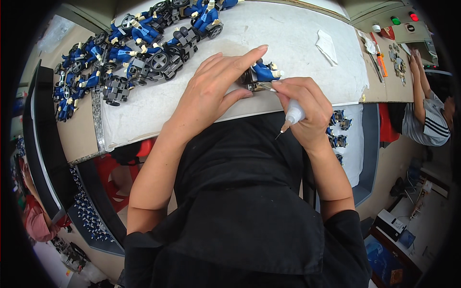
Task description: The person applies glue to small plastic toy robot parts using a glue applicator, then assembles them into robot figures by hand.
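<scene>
My left hand curves around a small toy figure in blue that sits on a dark wheeled base, on the white-covered bench. Its thumb and fingers close on the base from the left, and part of the base is hidden behind them. In my right hand is a slim metal tool, perhaps tweezers, pinched with its tip at the base. The same hand also keeps a small translucent bottle in its grip, the brownish nozzle and thin needle pointing down toward my lap.
Many similar blue figures on grey wheeled bases pile up at the left and back. A crumpled white tissue lies to the right, beyond it an orange-handled tool. A tray holds more below right. Another person's arms reach in at right.
</scene>
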A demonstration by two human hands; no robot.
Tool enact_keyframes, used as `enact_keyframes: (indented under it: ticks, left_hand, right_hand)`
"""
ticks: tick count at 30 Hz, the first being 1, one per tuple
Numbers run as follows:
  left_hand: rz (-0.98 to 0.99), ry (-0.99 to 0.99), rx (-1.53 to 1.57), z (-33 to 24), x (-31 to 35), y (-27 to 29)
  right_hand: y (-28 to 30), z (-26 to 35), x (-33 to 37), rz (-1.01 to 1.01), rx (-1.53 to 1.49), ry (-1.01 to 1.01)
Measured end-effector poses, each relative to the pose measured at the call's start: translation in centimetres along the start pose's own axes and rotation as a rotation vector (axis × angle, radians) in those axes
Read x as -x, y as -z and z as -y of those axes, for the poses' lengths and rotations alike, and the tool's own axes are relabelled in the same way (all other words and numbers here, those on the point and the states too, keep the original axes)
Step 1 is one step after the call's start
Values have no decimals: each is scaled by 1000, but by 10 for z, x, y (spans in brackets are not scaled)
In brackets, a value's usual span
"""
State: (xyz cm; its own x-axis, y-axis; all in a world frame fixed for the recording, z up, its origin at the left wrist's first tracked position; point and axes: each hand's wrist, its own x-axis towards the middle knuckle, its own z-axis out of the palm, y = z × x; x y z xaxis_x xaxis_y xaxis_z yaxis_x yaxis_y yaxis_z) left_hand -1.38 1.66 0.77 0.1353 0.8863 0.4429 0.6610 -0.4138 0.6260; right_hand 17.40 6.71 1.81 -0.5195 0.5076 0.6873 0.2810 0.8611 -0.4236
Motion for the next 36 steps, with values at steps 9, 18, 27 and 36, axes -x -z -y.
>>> enact_keyframes:
  ticks: [9,18,27,36]
  left_hand:
    - [-12,90,58,3,0,-2]
    - [-13,143,94,2,1,-3]
    - [-123,198,69,-4,2,-14]
    - [-139,254,111,-1,-5,-16]
  right_hand:
    - [-6,6,-6,21,94,96]
    - [-3,14,-16,138,201,130]
    - [5,16,-30,270,106,4]
    - [2,16,-44,353,102,-20]
